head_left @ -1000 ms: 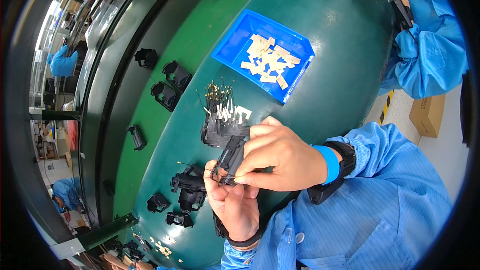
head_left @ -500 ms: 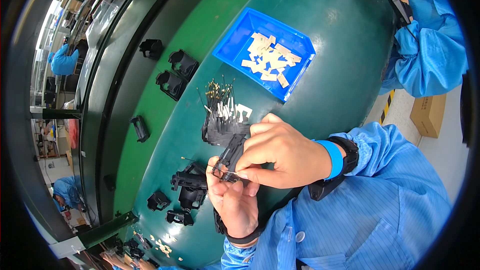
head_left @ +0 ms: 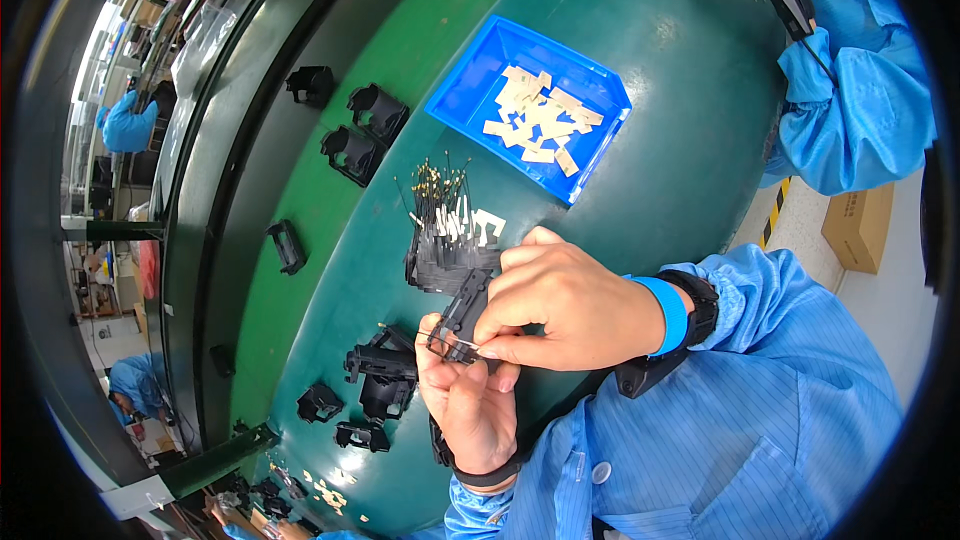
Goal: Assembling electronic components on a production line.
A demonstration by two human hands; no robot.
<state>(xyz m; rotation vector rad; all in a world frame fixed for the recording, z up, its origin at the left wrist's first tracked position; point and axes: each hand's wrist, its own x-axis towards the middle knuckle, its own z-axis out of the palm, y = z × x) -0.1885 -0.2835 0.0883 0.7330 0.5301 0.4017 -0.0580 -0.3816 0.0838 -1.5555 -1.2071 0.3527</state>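
My left hand [head_left: 468, 410] is closed round the lower end of a black plastic housing [head_left: 465, 302], which it holds up at a tilt above the table. My right hand [head_left: 575, 300] reaches over from the right. Its thumb and forefinger pinch a thin cable [head_left: 448, 341] lying across the housing's lower part; the pinched end is hidden by the fingers. Just beyond the hands lies a bundle of black cables [head_left: 440, 210] with gold tips and white tabs. More black housings [head_left: 385, 390] are piled left of my left hand.
A blue bin [head_left: 470, 120] of cream-coloured pieces [head_left: 540, 115] stands beyond my hands. Along the left runs a green conveyor belt [head_left: 300, 320] carrying several black housings [head_left: 378, 112]. A person in a blue sleeve [head_left: 860, 100] works at the far right, near a cardboard box [head_left: 857, 228].
The black housings on the green belt have shifted a little up and to the right. My hands have kept nearly the same place and grip. The co-worker's arm has moved slightly.
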